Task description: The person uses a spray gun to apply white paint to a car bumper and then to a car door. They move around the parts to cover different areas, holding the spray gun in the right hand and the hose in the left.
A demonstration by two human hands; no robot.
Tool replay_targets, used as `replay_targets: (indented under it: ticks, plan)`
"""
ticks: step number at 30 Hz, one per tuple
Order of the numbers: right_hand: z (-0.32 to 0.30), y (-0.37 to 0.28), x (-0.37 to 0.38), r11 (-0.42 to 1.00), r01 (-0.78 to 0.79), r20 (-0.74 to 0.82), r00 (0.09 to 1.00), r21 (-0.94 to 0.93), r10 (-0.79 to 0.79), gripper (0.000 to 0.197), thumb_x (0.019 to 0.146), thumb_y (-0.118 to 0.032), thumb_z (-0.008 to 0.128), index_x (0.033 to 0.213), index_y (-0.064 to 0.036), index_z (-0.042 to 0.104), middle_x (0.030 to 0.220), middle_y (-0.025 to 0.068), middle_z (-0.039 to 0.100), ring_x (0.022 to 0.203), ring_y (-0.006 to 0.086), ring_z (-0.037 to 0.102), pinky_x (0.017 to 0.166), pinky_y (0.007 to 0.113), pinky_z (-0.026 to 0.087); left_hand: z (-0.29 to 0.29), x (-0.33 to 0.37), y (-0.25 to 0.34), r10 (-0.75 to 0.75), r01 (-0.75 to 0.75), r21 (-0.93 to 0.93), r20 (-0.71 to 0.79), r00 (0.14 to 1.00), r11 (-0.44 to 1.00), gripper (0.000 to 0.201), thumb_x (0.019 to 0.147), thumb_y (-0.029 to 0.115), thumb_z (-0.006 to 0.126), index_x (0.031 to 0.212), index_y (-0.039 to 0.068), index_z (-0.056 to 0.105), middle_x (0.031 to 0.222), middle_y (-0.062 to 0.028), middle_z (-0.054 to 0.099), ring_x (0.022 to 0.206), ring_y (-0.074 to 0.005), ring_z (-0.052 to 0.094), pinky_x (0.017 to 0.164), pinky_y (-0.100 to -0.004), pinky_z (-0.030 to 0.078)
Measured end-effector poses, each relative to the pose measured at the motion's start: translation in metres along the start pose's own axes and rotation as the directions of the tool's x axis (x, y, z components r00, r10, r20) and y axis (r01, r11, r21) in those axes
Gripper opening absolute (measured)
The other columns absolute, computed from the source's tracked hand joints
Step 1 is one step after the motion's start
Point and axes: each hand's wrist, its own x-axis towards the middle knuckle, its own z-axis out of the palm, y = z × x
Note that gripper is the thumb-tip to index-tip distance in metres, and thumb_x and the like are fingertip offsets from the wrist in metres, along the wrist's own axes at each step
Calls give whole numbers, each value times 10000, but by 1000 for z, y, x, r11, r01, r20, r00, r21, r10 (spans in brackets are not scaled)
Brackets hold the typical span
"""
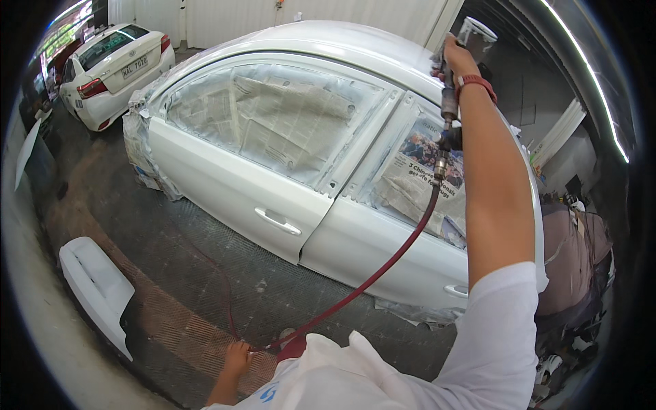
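Raised over the roof edge of a white car (225,174), my right hand (462,57) is closed around a paint spray gun (448,106) with a cup on top. A dark red air hose (404,247) hangs from fittings below the gun and curves down to the lower left. My left hand (237,357) is low, closed on the hose, well away from the car. Newspaper masking (290,123) covers the car's side windows. Part of the gun is hidden behind my right hand, and no spray can be made out.
Another white car (123,65) stands at the far left. On the floor at the left lies a loose white body panel (99,283). Brownish covered items (570,263) are piled at the right. The hose also trails across the dark floor (198,287).
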Motion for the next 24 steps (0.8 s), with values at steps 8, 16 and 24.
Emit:
replay_targets:
  ticks: [8,16,24]
  plan:
    - [87,-26,13,988,-7,438,897,152,-61,621,1140,-548,326,1311,20,509,968,191,747,629,286,728,459,342,562,32,-11,38,33,-38,-45,-102,994,998,257,915,172,727,1120,19,701,1150,-190,684,1140,-368,631,1065,-518,467]
    - [-53,36,42,997,-66,182,981,-33,71,613,1135,-545,346,1222,1,609,997,148,762,657,249,726,491,343,588,23,-2,71,2,-18,-166,-97,995,986,184,882,139,739,998,7,684,950,-214,693,953,-423,645,872,-538,498]
    - [-306,141,21,973,-205,-93,976,-107,196,558,1140,-521,338,1221,-33,596,1001,128,765,661,209,708,485,309,565,31,35,136,56,-60,-47,-76,996,997,199,919,154,739,901,-6,622,834,-247,656,822,-445,626,768,-558,478]
